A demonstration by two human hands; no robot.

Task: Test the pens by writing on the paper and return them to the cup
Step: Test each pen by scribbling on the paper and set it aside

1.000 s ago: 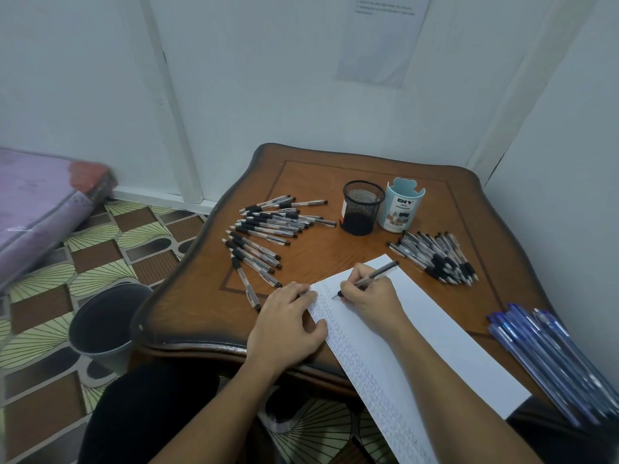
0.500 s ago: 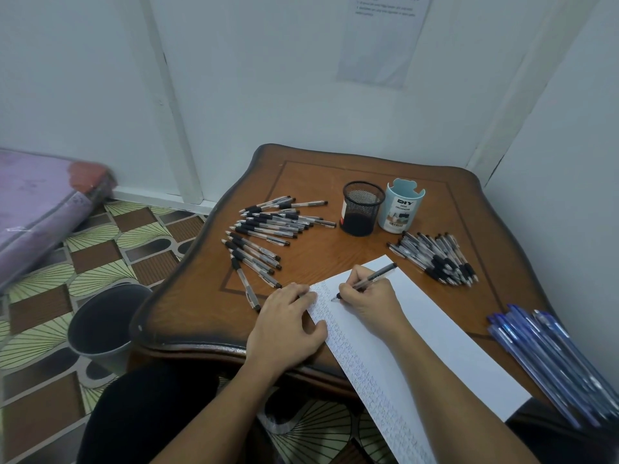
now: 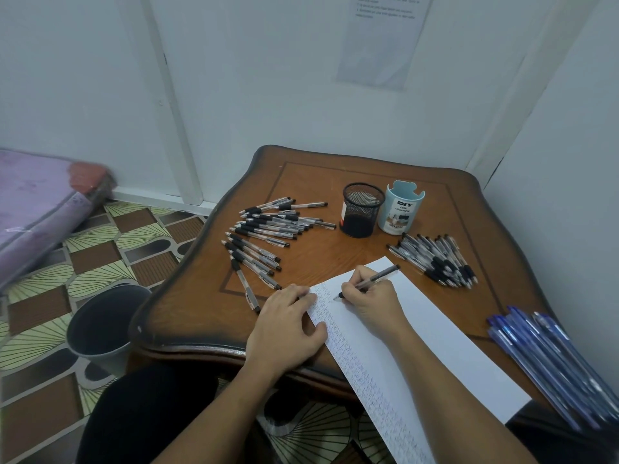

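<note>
While my right hand [image 3: 372,298] pinches a pen [image 3: 376,277] in its fingers [image 3: 351,289], tip on the paper [image 3: 442,333], and my left hand [image 3: 284,333] lies flat, fingers relaxed, on the sheet's edge, I judge we're mid-task: lots of marks down, but no pens in the mesh cup [image 3: 361,209] and two pen piles [image 3: 268,236] on the tabletop [image 3: 321,259].

I have one wide-angle view, worn on the head, looking forward and down from close above where the right hand [image 3: 371,299] grips the pen [image 3: 382,274].
</note>
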